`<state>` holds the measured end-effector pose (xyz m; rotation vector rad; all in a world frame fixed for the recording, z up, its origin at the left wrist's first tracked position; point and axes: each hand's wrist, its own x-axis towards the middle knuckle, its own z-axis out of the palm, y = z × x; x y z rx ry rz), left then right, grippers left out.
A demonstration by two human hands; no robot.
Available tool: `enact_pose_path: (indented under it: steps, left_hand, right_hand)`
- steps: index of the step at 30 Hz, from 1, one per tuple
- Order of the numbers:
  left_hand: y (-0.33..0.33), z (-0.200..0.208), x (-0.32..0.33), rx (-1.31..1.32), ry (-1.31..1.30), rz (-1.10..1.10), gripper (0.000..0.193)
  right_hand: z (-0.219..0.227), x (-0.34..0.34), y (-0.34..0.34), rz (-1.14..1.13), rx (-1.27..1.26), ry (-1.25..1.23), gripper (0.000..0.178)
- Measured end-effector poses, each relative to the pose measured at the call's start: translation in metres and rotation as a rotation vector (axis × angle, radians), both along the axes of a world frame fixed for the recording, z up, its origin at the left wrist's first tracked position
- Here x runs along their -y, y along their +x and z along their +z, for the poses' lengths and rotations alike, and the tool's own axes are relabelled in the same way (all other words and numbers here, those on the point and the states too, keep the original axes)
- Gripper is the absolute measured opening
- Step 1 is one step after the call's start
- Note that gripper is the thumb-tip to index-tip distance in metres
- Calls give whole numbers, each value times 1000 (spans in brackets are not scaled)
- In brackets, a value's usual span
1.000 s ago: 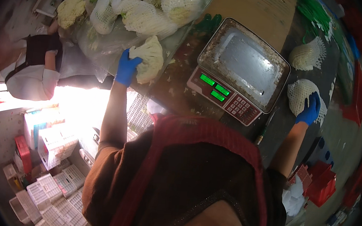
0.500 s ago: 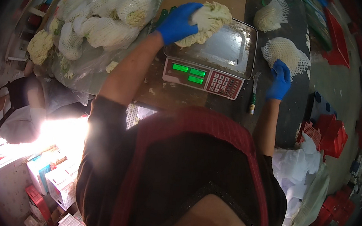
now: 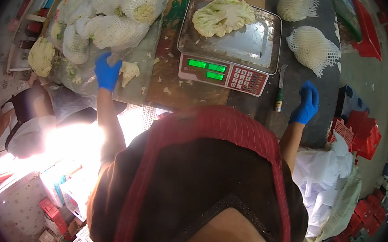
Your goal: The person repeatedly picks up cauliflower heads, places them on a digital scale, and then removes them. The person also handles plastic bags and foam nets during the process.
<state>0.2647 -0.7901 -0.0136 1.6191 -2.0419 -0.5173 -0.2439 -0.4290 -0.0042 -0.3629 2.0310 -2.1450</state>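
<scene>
A pale, leafy cauliflower head (image 3: 223,17) lies stem side up on the metal pan of a digital scale (image 3: 257,45), touched by neither hand. My left hand (image 3: 108,71), in a blue glove, is over the front of the left-hand pile, thumb and fingers apart. Beside it lies a small cauliflower piece (image 3: 129,73). Behind it are several foam-netted cauliflowers (image 3: 118,32) on clear plastic. My right hand (image 3: 305,104), also blue-gloved, hovers at the table's right side, its fingers loosely bent and holding nothing visible. A netted cauliflower (image 3: 312,47) sits beyond it.
Between the scale and my right hand lies a knife (image 3: 280,89) with a green handle. Another netted cauliflower (image 3: 298,6) is at the far right, and a bare one (image 3: 41,57) at the far left. White bags (image 3: 318,184) and red crates (image 3: 363,137) stand right of the table.
My left hand has let go of the cauliflower on the scale and moved left and nearer. My right hand has drawn back from the netted cauliflower.
</scene>
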Motion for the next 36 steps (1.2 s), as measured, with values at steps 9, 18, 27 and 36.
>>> enact_pose_path:
  steps: [9,18,27,36]
  left_hand:
    - [13,-84,-38,-201,95,25,68]
    - [-56,37,-89,-894,732,-403,61]
    - [-214,94,-119,-544,908,-980,66]
    - [-317,51,16,-383,165,-838,50]
  right_hand:
    - [48,85,46,422,-200,-106,19]
    - [60,87,107,974,-24,30,39]
    - [47,115,112,1172,556,-25,52]
    - [19,184,114,392,-463,-113,59]
